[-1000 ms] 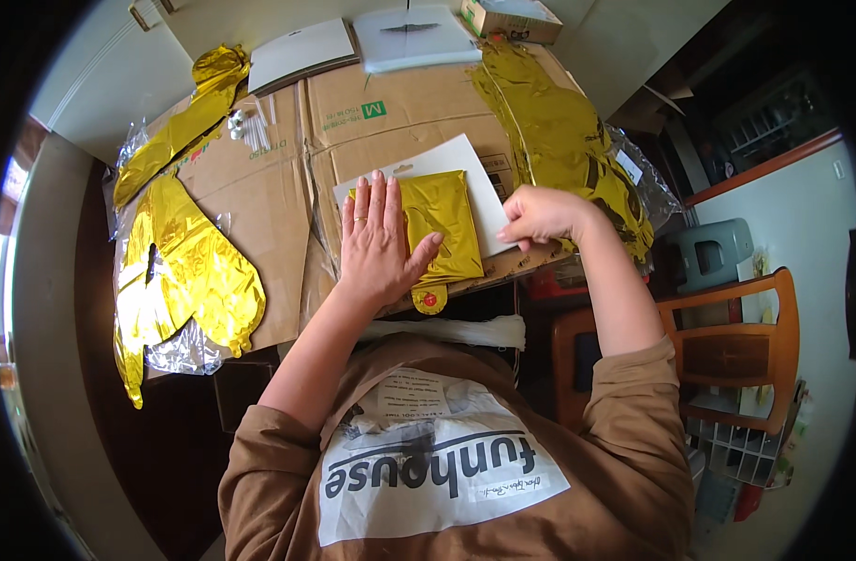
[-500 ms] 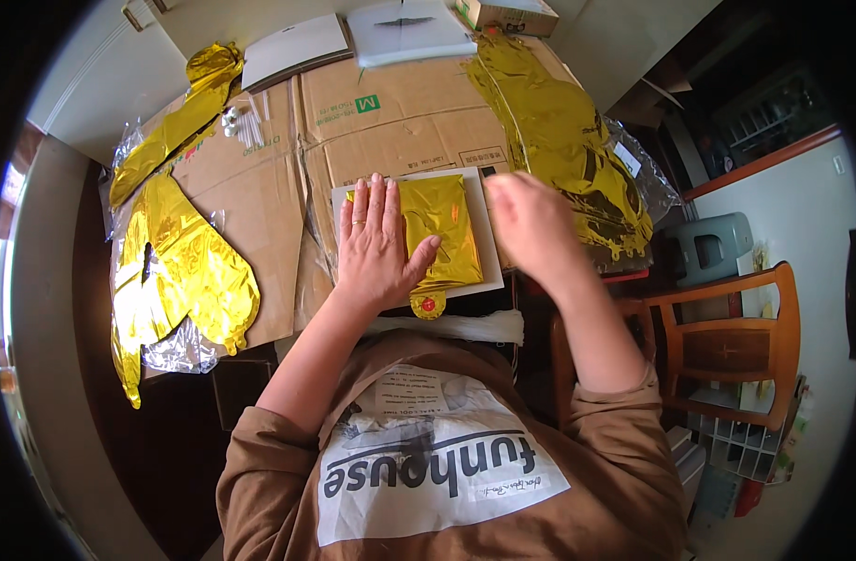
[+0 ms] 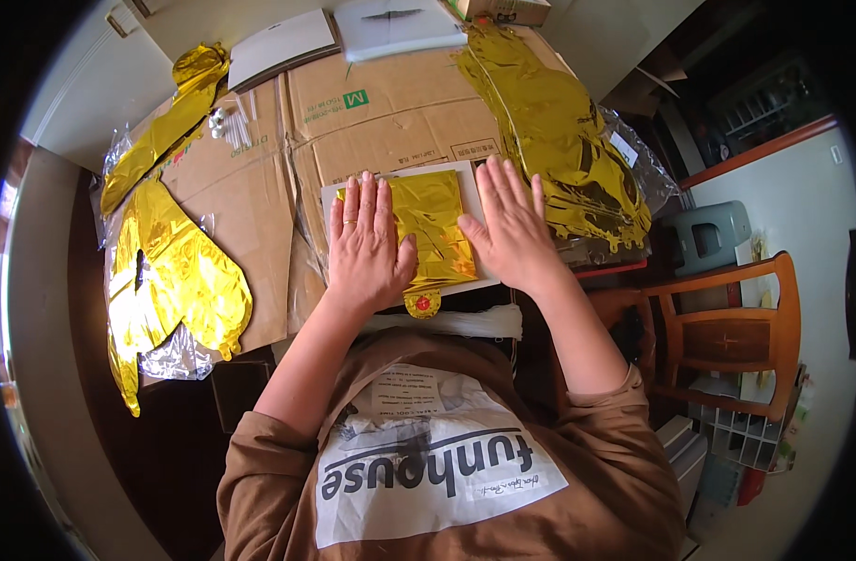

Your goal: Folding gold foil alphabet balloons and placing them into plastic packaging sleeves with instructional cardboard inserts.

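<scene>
**Folded gold foil (image 3: 432,224) between two flattened hands**

Lying on white card (image 3: 466,178), atop brown cardboard (image 3: 386,131) — roughly square, long axis hard to judge, red-dotted tab (image 3: 422,304) jutting from the near edge. Overlapped along its left side by the left hand (image 3: 367,248), the nearer one: palm down, fingers straight, gripping nothing visible. Flanked by the right hand (image 3: 514,224), likewise flat and unclenched, thumb at the foil's right border — contact unclear. Hidden: both palms, foil's left part, most of the card.

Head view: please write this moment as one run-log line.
left hand: flat on folded gold foil; right hand: open at foil's right edge; white card: under foil; cardboard: under card
</scene>
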Motion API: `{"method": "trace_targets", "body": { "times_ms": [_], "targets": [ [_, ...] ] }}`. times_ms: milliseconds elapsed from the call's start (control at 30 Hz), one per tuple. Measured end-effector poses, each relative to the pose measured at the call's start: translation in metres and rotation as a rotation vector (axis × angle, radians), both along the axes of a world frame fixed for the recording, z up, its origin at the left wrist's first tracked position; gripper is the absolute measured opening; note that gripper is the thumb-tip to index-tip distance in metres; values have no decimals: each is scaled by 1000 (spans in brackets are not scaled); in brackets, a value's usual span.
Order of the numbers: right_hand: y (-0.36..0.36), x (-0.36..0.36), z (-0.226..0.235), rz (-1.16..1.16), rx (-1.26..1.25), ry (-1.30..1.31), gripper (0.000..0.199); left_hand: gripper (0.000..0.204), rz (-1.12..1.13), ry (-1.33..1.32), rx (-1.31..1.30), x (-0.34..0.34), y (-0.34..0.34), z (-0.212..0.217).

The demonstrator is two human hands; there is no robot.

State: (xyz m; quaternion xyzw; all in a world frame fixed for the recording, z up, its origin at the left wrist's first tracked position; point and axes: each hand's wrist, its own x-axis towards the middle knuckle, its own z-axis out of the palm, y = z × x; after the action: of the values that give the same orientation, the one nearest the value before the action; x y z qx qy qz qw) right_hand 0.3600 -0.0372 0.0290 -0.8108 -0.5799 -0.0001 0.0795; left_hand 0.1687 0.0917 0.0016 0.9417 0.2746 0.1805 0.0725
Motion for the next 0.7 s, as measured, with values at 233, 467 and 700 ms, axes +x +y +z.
{"method": "trace_targets", "body": {
  "times_ms": [233,467,700],
  "targets": [
    [23,-16,9,151,118,132,71,76,15,-15,-31,1,1,-1],
    [32,-20,-19,213,71,74,74,64,23,-567,-478,-25,24,20],
    [32,-19,-18,229,49,59,74,45,128,-550,-631,-59,57,32]
  ]
}}
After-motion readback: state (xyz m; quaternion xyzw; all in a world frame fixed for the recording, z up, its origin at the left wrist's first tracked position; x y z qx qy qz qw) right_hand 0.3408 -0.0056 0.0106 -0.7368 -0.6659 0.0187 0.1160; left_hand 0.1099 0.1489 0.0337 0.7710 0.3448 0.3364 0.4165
